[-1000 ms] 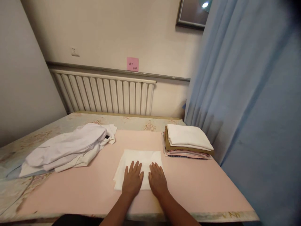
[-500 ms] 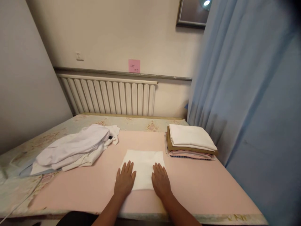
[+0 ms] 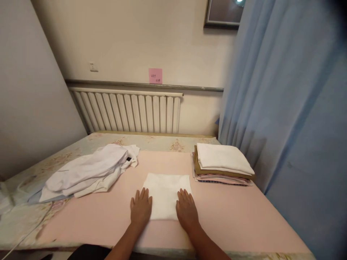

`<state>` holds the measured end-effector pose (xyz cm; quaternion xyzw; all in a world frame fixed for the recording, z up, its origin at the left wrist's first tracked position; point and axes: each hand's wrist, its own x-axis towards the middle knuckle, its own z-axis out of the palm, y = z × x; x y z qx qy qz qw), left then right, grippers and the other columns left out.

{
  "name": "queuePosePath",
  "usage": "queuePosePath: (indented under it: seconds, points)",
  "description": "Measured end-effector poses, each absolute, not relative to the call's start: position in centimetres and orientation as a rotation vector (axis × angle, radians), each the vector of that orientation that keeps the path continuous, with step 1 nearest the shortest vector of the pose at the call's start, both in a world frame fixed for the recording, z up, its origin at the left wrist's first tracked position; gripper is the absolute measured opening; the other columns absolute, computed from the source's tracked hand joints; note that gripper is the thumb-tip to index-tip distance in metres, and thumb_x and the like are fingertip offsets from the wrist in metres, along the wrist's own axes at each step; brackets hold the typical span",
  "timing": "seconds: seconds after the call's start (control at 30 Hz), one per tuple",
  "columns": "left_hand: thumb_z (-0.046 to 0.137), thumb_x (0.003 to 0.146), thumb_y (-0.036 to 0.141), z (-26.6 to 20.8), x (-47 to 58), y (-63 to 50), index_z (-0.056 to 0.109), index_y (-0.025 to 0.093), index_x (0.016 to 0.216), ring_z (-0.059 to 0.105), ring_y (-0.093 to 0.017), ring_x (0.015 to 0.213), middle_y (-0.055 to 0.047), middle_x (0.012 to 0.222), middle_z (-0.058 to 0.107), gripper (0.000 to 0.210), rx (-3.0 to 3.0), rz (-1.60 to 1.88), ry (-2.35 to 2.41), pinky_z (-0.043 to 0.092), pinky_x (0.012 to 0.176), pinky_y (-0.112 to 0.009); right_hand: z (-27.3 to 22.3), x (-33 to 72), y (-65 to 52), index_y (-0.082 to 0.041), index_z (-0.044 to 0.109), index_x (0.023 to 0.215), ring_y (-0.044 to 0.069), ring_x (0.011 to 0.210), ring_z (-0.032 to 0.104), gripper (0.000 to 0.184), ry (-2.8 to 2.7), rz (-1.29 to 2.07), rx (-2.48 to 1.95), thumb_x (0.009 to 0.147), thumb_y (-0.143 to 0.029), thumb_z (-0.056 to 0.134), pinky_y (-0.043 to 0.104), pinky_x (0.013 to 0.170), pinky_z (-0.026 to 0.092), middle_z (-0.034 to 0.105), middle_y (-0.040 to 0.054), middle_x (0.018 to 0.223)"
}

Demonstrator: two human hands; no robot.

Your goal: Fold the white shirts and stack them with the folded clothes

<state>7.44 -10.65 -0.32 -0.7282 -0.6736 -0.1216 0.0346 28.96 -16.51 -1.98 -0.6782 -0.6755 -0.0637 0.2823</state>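
A white folded cloth (image 3: pixel 164 198) lies flat on the pink sheet (image 3: pixel 108 216) in front of me. My left hand (image 3: pixel 141 206) rests at the cloth's left edge, palm down with the fingers stretched out. On the opposite edge lies my right hand (image 3: pixel 187 209), also flat, its fingertips pointing away from me. Neither hand grips anything. Off to the right sits a stack of folded fabrics (image 3: pixel 223 162), white on top with brown and patterned layers below. A loose heap of white garments (image 3: pixel 89 171) spreads out on the left.
Floral cloth (image 3: pixel 176 144) shows around the pink sheet. A blue curtain (image 3: pixel 271 90) hangs along the right side. Behind the surface are a radiator (image 3: pixel 130 110) and a wall bearing a pink note (image 3: pixel 155 76). A cable (image 3: pixel 29 231) runs at the lower left.
My left hand has slid a little to the left, from on the cloth out to its edge. My right hand stays on the right edge, nearly unmoved. The view has shifted slightly.
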Motion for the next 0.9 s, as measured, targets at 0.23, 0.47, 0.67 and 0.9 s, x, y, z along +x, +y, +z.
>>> queuePosePath:
  seconds: [0.23,0.47,0.67,0.9]
  points:
    - [0.03,0.094,0.028,2.0,12.8,-10.6,0.047,0.018,0.138,0.023,-0.028,0.142,-0.008,0.15,0.039,0.047,-2.308,-0.512,-1.873,0.02,0.112,-0.053,-2.6,28.9,-16.4,-0.016,0.058,0.127,0.025,0.134,0.04,0.04,-1.792,-0.213,-1.799,0.091,-0.022,0.04,0.045,0.113,0.027,0.051,0.01,0.138]
    - [0.033,0.094,0.032,0.4,15.2,-10.9,0.053,0.024,0.132,0.035,-0.027,0.137,-0.006,0.143,0.049,0.044,-2.534,-0.524,-1.686,0.024,0.111,-0.053,-3.3,29.1,-16.1,-0.016,0.058,0.127,0.025,0.133,0.04,0.04,-1.791,-0.248,-1.767,0.092,-0.022,0.039,0.046,0.113,0.026,0.052,0.0107,0.138]
    - [0.033,0.094,0.033,0.1,13.4,-10.4,0.051,0.023,0.135,0.031,-0.027,0.139,-0.004,0.144,0.047,0.045,-2.517,-0.53,-1.687,0.024,0.112,-0.051,-3.2,29.1,-16.1,-0.016,0.057,0.127,0.025,0.133,0.04,0.039,-1.792,-0.241,-1.792,0.092,-0.022,0.04,0.045,0.113,0.026,0.052,0.0101,0.138]
    - [0.031,0.095,0.036,-0.4,10.9,-9.7,0.045,0.024,0.139,0.028,-0.026,0.14,-0.003,0.149,0.04,0.048,-2.457,-0.502,-1.763,0.025,0.112,-0.049,-2.9,29.1,-16.3,-0.016,0.057,0.127,0.024,0.133,0.04,0.039,-1.803,-0.249,-1.781,0.092,-0.021,0.04,0.044,0.113,0.025,0.053,0.0094,0.137]
